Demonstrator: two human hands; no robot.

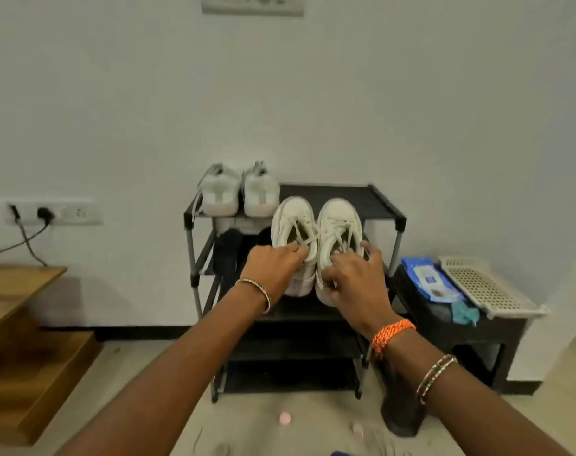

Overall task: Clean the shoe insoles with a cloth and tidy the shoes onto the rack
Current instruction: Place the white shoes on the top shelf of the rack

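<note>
Each hand, left hand and right hand, grips one of two white shoes, two more shoes atop rack

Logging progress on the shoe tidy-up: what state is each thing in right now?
Left hand: gripping left white shoe.
Right hand: gripping right white shoe.
Held pair: laced, toes toward the wall, in front of the rack.
Second pair: on rack's top shelf, left side.
Wipes pack: lying on black stool.

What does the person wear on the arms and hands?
Both forearms are bare, with no sleeves in view and no gloves on the hands. The left wrist has one thin beaded bangle. The right wrist has an orange braided thread, and further up the forearm are two thin beaded bangles.
</note>
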